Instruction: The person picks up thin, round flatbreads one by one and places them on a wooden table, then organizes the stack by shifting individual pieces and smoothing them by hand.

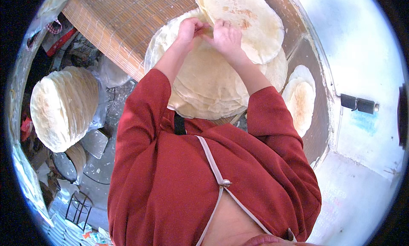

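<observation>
Both hands meet over a pile of thin round flatbreads (211, 83) in front of me. My left hand (191, 30) has its fingers bent over the pile's upper part, near the rim of a browned flatbread (255, 28). Beside it, my right hand (227, 36) lies against that browned bread, fingers curled at its left edge. The fingertips of the two hands almost touch, and whether either pinches a bread edge is hidden. The browned bread overlaps the right side of the pile.
A slatted mat (127, 19) covers the table. At the left stands a tall stack of flatbreads (64, 105) on its side, by plastic wrapping. More flatbreads (300, 99) lie at the right near a white wall (361, 70). A black wire stand (78, 211) is lower left.
</observation>
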`<state>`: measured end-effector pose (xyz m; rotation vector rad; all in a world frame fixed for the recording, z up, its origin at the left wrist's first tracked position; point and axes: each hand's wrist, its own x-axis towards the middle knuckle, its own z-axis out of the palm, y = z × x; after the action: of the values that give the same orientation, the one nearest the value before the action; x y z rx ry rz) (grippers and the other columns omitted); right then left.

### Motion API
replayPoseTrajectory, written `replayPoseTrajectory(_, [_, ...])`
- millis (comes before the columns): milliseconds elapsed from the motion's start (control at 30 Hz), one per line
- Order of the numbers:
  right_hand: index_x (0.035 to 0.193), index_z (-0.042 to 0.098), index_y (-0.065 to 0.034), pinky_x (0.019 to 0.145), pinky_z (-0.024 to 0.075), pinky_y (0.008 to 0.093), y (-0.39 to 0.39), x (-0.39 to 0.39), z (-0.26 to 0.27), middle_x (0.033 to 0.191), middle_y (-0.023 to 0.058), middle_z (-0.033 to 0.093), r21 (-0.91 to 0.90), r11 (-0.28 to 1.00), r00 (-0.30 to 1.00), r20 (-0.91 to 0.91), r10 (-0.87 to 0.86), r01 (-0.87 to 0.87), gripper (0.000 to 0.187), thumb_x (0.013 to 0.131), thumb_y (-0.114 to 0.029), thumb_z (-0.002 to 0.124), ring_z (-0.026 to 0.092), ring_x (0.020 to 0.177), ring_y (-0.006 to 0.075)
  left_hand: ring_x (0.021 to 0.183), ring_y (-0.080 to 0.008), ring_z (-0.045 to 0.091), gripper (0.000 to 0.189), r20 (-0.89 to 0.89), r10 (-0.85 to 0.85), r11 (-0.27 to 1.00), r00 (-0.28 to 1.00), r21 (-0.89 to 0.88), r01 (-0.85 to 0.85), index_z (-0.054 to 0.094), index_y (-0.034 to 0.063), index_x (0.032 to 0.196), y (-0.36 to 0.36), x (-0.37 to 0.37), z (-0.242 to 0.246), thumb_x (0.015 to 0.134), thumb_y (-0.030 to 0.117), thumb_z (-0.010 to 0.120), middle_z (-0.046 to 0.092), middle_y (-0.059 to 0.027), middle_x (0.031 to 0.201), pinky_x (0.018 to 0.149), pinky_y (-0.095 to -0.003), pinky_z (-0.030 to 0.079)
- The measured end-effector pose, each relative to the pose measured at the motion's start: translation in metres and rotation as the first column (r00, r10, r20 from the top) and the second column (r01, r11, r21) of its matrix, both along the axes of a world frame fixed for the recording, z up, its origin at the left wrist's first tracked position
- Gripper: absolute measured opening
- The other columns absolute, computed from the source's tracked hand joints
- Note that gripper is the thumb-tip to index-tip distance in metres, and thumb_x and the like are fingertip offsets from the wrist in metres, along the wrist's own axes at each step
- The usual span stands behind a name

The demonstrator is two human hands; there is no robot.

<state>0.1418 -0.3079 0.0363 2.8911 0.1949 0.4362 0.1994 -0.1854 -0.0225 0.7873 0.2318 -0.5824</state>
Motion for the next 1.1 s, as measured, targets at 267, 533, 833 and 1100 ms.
replayPoseTrajectory(267, [0.095, 0.060, -0.0050, 0.066, 0.0486, 0.0461, -0.034, 0.008, 0.029, 0.085, 0.0144, 0.063, 0.084, 0.968, 0.960, -0.172, -0.220, 0.236, 0.028, 0.072, -0.021, 0.061, 0.063, 0.077, 0.0304, 0.097, -0.0213, 0.057, 0.047, 0.100, -0.044, 0.981, 0.994, 0.194, 0.024, 0.037, -0.0032, 0.119, 0.033, -0.046, 0.029, 0.075, 0.006, 0.050, 0.063, -0.0146, 0.095, 0.082, -0.0327, 0.043])
replayPoseTrajectory(533, [0.101, 0.062, -0.0015, 0.075, 0.0467, 0.0378, -0.160, 0.006, 0.208, 0.090, 0.0188, 0.065, 0.147, 0.915, 0.925, -0.003, -0.380, 0.376, 0.039, 0.078, -0.034, 0.062, 0.062, 0.085, 0.0313, 0.092, -0.0258, 0.061, 0.043, -0.158, -0.117, 0.992, 0.980, 0.037, 0.125, 0.038, -0.0081, 0.120, 0.122, -0.158, 0.043, 0.080, 0.003, 0.047, 0.059, -0.0202, 0.102, 0.082, -0.0330, 0.049])
replayPoseTrajectory(833, [0.095, 0.053, 0.0029, 0.054, 0.0501, 0.0370, 0.056, -0.120, 0.080, 0.072, 0.0150, 0.058, -0.018, 0.993, 0.975, -0.192, 0.109, -0.115, 0.025, 0.071, -0.004, 0.051, 0.061, 0.065, 0.0286, 0.092, -0.0265, 0.061, 0.038, -0.210, -0.069, 0.980, 0.975, 0.167, 0.105, 0.044, -0.0128, 0.115, 0.124, -0.187, 0.018, 0.079, 0.000, 0.044, 0.057, -0.0202, 0.106, 0.080, -0.0326, 0.051])
replayPoseTrajectory(1100, [0.086, 0.056, 0.0068, 0.047, 0.0502, 0.0287, 0.071, -0.134, -0.002, 0.075, 0.0154, 0.059, -0.088, 0.957, 0.959, -0.097, 0.267, -0.275, 0.025, 0.065, -0.007, 0.056, 0.061, 0.065, 0.0220, 0.089, -0.0273, 0.060, 0.045, -0.216, -0.183, 0.977, 0.959, 0.069, 0.202, 0.040, -0.0131, 0.118, 0.129, -0.169, 0.014, 0.076, 0.001, 0.046, 0.057, -0.0198, 0.105, 0.078, -0.0341, 0.051])
